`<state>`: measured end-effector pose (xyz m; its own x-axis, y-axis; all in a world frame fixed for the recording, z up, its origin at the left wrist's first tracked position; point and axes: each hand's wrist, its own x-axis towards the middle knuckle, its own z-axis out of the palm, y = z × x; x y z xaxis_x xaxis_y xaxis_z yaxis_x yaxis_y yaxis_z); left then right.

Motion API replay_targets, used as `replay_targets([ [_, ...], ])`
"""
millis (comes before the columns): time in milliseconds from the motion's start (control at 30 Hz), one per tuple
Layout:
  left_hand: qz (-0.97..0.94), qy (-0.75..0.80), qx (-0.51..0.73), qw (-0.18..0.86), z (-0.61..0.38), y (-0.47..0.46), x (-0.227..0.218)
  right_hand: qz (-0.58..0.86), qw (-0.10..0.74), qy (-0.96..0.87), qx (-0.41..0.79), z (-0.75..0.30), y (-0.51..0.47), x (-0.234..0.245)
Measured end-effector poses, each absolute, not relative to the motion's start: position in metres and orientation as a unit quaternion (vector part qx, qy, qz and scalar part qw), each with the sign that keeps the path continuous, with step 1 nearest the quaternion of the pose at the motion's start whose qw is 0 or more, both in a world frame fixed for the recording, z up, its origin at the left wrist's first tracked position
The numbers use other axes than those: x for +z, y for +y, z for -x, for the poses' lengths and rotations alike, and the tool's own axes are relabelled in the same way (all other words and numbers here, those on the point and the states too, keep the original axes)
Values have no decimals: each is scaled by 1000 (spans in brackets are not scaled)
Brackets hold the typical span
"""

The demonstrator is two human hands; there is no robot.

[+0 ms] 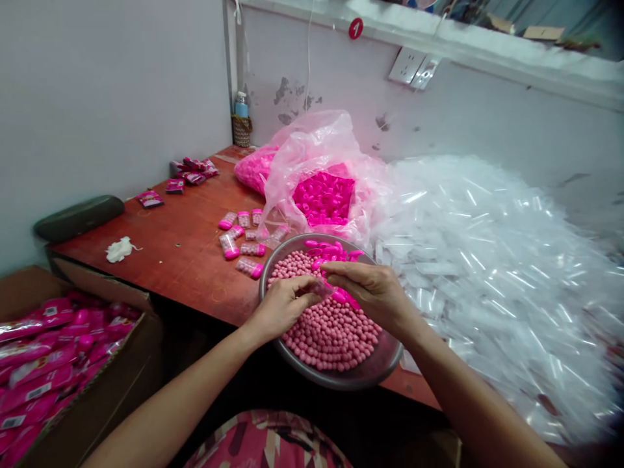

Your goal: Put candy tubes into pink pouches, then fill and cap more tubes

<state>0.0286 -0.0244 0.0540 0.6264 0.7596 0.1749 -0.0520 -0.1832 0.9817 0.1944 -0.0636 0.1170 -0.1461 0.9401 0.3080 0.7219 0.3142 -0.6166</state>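
A metal bowl [375, 367] full of small pink candy balls [336, 335] sits at the desk's front edge, with some bright pink caps [331, 249] at its far side. Both hands meet over the bowl. My left hand [280, 305] pinches one end of a small clear tube [322, 288], fingers closed. My right hand [373, 289] grips the other end, fingers curled round it. The tube itself is mostly hidden between the fingers.
Several filled tubes with pink caps [244, 242] lie on the red-brown desk [180, 247]. Behind the bowl are an open bag of pink caps [324, 195] and, to the right, a large heap of clear tubes [492, 260]. A cardboard box of pink packets [43, 364] stands at lower left.
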Motion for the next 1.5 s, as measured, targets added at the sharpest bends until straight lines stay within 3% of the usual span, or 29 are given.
replay_targets([
  [300,-684,265,362,576,-27,-23,55,562,371,-688,270,-210,-63,116],
  [400,-629,290,418,587,-27,-23,53,594,361,-683,225,-220,-62,109],
  [600,-585,297,425,624,-25,-22,50,624,73,-774,73,-214,-50,74],
  [700,-553,296,437,645,-25,-22,49,638,26,-768,49,-207,-43,63],
  [767,-544,291,428,660,-26,-22,49,644,53,-760,73,-207,-41,64],
  [833,-527,277,418,686,-27,-21,50,639,155,-738,149,-211,-42,69],
  [933,-470,246,405,745,-29,-20,54,576,343,-635,382,-213,-50,76],
  [1000,-437,237,394,773,-29,-20,56,522,417,-533,520,-208,-56,77],
  [1067,-418,238,391,784,-29,-20,58,494,460,-467,571,-201,-60,75],
  [1167,-402,235,404,787,-27,-22,58,513,478,-495,514,-191,-65,71],
  [1267,-404,229,420,780,-26,-22,57,552,440,-594,387,-189,-69,71],
  [1500,-488,223,419,732,-27,-26,59,540,216,-813,-18,-205,-72,81],
])
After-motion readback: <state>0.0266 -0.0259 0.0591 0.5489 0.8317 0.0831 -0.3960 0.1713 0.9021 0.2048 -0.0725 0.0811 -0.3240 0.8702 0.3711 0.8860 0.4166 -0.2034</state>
